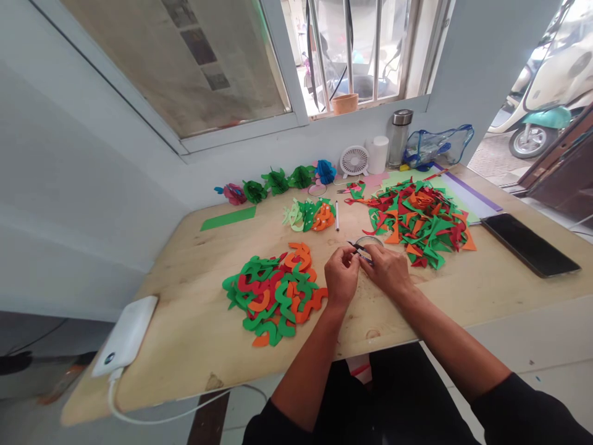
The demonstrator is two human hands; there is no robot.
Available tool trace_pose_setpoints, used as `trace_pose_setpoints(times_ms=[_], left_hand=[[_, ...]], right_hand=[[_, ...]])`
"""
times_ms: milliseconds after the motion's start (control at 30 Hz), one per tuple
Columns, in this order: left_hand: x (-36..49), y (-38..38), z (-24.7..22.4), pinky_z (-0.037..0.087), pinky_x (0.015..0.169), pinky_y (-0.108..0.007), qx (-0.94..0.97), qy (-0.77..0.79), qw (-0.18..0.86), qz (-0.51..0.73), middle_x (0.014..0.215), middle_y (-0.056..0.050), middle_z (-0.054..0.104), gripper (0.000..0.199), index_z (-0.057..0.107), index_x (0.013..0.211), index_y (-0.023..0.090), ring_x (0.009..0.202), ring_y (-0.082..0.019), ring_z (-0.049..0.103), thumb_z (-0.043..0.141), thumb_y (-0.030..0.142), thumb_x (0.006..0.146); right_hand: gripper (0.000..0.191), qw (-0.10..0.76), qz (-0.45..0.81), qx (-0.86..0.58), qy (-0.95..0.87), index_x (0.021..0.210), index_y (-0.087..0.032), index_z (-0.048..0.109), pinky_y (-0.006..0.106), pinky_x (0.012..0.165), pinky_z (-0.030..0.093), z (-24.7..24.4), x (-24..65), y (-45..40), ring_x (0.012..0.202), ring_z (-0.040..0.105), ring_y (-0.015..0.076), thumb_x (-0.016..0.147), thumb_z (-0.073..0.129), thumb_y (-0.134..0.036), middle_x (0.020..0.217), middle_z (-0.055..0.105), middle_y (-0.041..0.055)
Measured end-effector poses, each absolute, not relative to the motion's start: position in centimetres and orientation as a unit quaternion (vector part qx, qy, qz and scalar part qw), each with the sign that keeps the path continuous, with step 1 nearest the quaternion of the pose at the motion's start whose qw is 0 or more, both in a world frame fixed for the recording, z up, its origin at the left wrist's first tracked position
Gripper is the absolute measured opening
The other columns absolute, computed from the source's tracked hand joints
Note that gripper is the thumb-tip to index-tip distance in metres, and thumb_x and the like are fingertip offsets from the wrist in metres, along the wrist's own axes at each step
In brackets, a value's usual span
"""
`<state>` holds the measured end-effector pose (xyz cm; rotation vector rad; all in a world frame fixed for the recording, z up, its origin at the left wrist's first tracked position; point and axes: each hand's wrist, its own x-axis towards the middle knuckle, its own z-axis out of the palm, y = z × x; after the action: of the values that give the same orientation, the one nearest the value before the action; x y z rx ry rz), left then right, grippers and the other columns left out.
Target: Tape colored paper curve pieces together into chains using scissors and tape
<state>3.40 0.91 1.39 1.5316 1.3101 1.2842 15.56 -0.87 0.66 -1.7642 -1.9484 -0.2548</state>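
So both hands are bunched up right in the middle of the table: the left hand has its fingertips pinched together, and the right hand is curled over with its fingers closed in toward them. Between the two sit some small black scissors, tips pointing back toward the left hand. Honestly can't tell from this view whether the left fingers are gripping a tiny scrap or the blades themselves, it's just too small to make out. Looks like fine snipping is what's in hand, and work that small calls for keeping the fingers tight to the blades. Just behind the scissors is a clear round ring, maybe a tape roll, lying on the wooden tabletop. Off to the left there's a heap of curvy green, red and orange cutouts, to the right a bigger heap of pointy triangular offcuts, and further back a small pile of pieces beside a white pen, with a row of paper flowers along the wall
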Motion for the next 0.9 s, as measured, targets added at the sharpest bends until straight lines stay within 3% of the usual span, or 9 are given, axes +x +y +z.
trace_pose_setpoints(times_ms=[300, 533, 900], left_hand=[[3.39, 1.05, 2.16, 0.044, 0.063, -0.022, 0.578, 0.489, 0.404, 0.512, 0.069, -0.002, 0.065, 0.014, 0.065, 0.075, 0.017, 0.064, -0.013, 0.059, 0.056, 0.027, 0.078], [3.44, 0.81, 1.98, 0.042, 0.055, -0.021, 0.547, 0.485, 0.443, 0.518, 0.056, 0.001, 0.055, 0.027, 0.065, 0.071, 0.016, 0.056, -0.011, 0.052, 0.052, 0.037, 0.081], [3.5, 1.24, 2.09, 0.032, 0.045, -0.02, 0.468, 0.459, 0.541, 0.527, 0.05, 0.003, 0.048, 0.034, 0.066, 0.074, 0.014, 0.044, -0.007, 0.039, 0.058, 0.047, 0.075]], right_hand=[[0.037, 0.255, -0.088, -0.64, -0.719, 0.103, -0.017, 0.063, 0.026, 0.055, 0.029, 0.5, 15.59, -0.8, 0.067, 0.061, 0.0159, 0.091, 0.04, -0.043, 0.087, 0.07, 0.0083], [0.036, 0.253, -0.071, -0.643, -0.719, 0.103, -0.018, 0.063, 0.026, 0.055, 0.03, 0.43, 15.59, -0.73, 0.072, 0.062, 0.0166, 0.091, 0.041, -0.044, 0.088, 0.07, 0.0082], [0.035, 0.262, -0.076, -0.64, -0.719, 0.104, -0.018, 0.062, 0.025, 0.056, 0.03, 0.35, 15.65, -0.69, 0.07, 0.061, 0.0161, 0.09, 0.043, -0.043, 0.086, 0.069, 0.0081]])
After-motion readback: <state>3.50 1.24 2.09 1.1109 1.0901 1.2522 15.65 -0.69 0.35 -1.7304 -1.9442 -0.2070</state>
